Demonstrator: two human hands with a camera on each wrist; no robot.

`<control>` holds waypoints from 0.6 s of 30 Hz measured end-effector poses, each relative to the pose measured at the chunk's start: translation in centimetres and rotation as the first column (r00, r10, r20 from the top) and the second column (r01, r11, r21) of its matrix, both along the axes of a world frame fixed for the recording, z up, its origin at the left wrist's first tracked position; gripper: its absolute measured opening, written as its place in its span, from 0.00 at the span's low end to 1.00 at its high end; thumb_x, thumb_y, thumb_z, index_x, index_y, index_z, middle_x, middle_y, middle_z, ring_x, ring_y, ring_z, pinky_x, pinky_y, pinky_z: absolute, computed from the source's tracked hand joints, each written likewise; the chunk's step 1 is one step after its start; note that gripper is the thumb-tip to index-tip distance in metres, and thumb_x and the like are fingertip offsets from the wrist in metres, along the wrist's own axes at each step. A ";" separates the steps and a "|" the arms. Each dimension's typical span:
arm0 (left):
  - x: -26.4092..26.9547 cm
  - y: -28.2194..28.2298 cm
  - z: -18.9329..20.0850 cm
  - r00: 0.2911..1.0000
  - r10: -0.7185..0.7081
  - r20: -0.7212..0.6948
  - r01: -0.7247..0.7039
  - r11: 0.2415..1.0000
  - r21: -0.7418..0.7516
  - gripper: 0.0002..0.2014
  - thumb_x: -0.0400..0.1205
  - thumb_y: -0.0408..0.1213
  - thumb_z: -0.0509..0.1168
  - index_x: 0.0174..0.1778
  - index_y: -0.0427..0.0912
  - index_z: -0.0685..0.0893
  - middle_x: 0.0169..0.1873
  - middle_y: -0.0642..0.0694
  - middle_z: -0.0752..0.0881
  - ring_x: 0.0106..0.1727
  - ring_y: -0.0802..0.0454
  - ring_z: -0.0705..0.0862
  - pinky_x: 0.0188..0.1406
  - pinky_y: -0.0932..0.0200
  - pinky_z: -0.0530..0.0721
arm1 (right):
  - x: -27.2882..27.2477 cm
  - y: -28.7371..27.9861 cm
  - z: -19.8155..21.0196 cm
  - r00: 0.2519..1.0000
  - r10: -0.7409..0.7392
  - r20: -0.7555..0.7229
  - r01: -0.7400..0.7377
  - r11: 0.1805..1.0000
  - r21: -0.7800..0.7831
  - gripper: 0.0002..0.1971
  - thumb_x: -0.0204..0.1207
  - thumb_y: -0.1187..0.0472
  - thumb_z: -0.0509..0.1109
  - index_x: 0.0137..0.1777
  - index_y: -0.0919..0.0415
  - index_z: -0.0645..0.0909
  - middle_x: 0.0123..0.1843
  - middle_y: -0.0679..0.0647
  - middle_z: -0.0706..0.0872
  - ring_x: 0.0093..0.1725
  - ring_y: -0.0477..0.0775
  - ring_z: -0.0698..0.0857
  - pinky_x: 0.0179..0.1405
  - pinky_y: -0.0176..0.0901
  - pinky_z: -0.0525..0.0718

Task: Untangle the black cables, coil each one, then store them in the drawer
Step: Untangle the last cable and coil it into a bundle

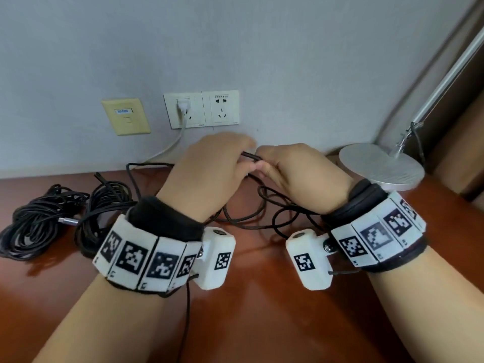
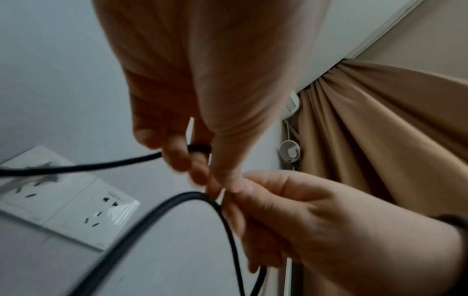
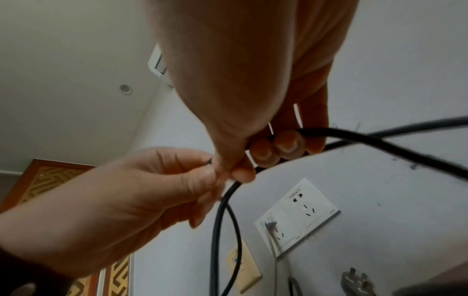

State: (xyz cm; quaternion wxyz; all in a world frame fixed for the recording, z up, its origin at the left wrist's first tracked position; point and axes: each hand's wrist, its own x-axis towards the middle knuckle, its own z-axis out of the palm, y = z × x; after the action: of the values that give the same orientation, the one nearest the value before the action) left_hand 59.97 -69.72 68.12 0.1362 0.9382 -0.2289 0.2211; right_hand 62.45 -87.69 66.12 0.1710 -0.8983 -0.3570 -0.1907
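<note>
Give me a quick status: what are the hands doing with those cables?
Left hand and right hand both pinch one black cable above the desk. Its slack lies looped below, uncoiled. Two bundles wait at left. No drawer in view.

This looks like a hotel room or a furnished bedroom with a writing desk set against the wall. The glossy reddish-brown wooden desktop point(image 1: 262, 310) runs up to a plain pale grey wall point(image 1: 235, 43), where a white double power socket plate point(image 1: 201, 109) sits beside a cream-yellow data port plate point(image 1: 126, 116), both low over the desk. A brushed silver desk lamp with a round flat base point(image 1: 381, 163) stands in the corner. Pleated tan curtains point(image 2: 380, 124) hang from a ceiling track to one side, and a carved wooden lattice panel point(image 3: 48, 178) frames the white ceiling with its small recessed light point(image 3: 126, 89).
</note>
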 end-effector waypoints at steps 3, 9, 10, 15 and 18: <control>0.8 0.7 -0.4 1.000 -0.022 0.001 0.022 0.999 -0.046 0.11 0.86 0.43 0.60 0.42 0.47 0.84 0.33 0.54 0.78 0.40 0.55 0.78 0.38 0.62 0.68 | 0.5 -0.4 -0.4 0.999 0.004 -0.052 -0.002 0.999 0.046 0.14 0.84 0.50 0.55 0.42 0.52 0.77 0.31 0.44 0.79 0.33 0.48 0.79 0.38 0.44 0.77; 0.8 3.2 1.5 0.991 0.062 0.122 0.030 0.770 -0.638 0.13 0.83 0.36 0.60 0.34 0.48 0.84 0.25 0.53 0.81 0.27 0.57 0.78 0.38 0.56 0.81 | 2.4 -2.2 -1.7 0.992 -0.097 -0.076 0.107 0.985 0.137 0.12 0.86 0.57 0.60 0.42 0.59 0.79 0.29 0.42 0.75 0.31 0.40 0.74 0.35 0.39 0.68; 0.8 3.8 1.8 0.988 0.087 0.128 0.036 0.675 -0.737 0.13 0.82 0.36 0.60 0.33 0.49 0.84 0.24 0.53 0.81 0.26 0.57 0.78 0.38 0.53 0.82 | 2.8 -2.5 -2.0 0.986 -0.142 -0.088 0.150 0.984 0.098 0.12 0.86 0.56 0.60 0.43 0.58 0.79 0.30 0.43 0.76 0.32 0.44 0.76 0.37 0.42 0.69; 0.8 6.1 2.7 0.985 0.145 0.099 0.042 0.352 -0.935 0.17 0.83 0.35 0.60 0.30 0.52 0.85 0.22 0.53 0.81 0.23 0.55 0.77 0.32 0.57 0.82 | 3.6 -3.6 -2.7 0.939 -0.301 -0.163 0.285 0.952 -0.115 0.11 0.84 0.50 0.63 0.44 0.55 0.80 0.41 0.48 0.85 0.45 0.54 0.83 0.46 0.47 0.78; 1.1 6.3 2.3 0.985 0.167 0.036 -0.025 0.348 -0.937 0.16 0.83 0.33 0.60 0.32 0.49 0.85 0.23 0.53 0.83 0.23 0.55 0.77 0.33 0.58 0.82 | 3.5 -4.4 -2.3 0.902 -0.330 -0.277 0.308 0.944 -0.122 0.13 0.80 0.46 0.68 0.37 0.50 0.77 0.34 0.43 0.80 0.40 0.51 0.81 0.42 0.44 0.74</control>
State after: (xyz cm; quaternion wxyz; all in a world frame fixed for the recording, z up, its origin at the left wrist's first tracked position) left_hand 61.07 -63.45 70.41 0.6171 0.6901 -0.0152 0.3778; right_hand 65.93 -92.11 63.80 0.1546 -0.9686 -0.1828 -0.0670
